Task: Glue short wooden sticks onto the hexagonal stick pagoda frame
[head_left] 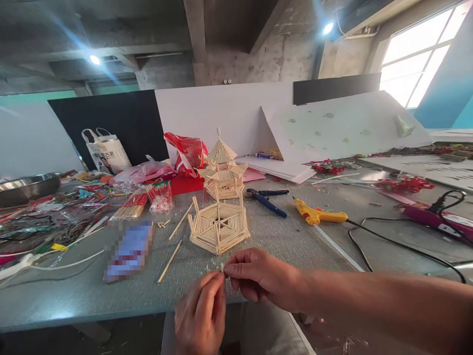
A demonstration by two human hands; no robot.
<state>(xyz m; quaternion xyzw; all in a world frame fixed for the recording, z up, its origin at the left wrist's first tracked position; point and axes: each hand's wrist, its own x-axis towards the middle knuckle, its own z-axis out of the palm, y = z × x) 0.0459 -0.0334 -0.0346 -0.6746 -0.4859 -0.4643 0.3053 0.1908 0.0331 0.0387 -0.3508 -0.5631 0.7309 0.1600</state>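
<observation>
My left hand (202, 313) and my right hand (258, 276) meet at the table's front edge, fingers pinched together. Between the fingertips shows the end of a small pale wooden stick (222, 267); most of it is hidden. Just beyond my hands sits a hexagonal wooden-stick base (218, 229) with short upright posts at some corners. Behind it stands a pagoda model (221, 172) of the same sticks with a pointed roof. Two loose sticks (170, 261) lie to the left of the base, near several short cut pieces (163, 224).
Pliers (268, 197) with blue handles and a yellow glue gun (320, 213), its black cord trailing right to a purple power strip (439, 219), lie right of the models. Stick bundles (131, 204), plastic packets and a metal bowl (29, 190) crowd the left. A blurred blue object (129, 251) lies nearer.
</observation>
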